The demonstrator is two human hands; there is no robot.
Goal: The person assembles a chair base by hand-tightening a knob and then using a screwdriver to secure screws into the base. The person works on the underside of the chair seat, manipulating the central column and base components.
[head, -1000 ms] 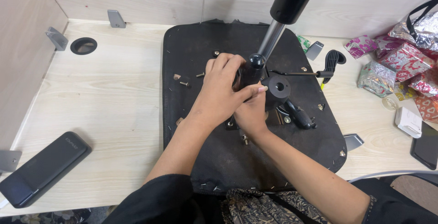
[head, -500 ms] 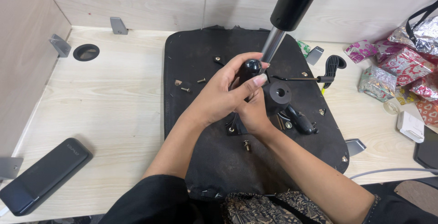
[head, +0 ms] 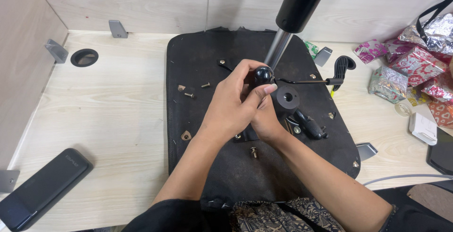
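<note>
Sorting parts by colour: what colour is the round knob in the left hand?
Glossy black knob, head view.

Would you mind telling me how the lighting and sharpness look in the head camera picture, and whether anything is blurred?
Head view: light is even and soft, shadows faint; the left hand and black knob are sharp; the gas cylinder looms large and slightly soft near the lens; foil wrappers glint; table lines bow a little at the edges.

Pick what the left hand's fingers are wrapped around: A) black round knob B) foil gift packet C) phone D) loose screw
A: the left hand curls its fingers over the black round knob above the chair base; the loose screw and phone lie untouched.
</note>
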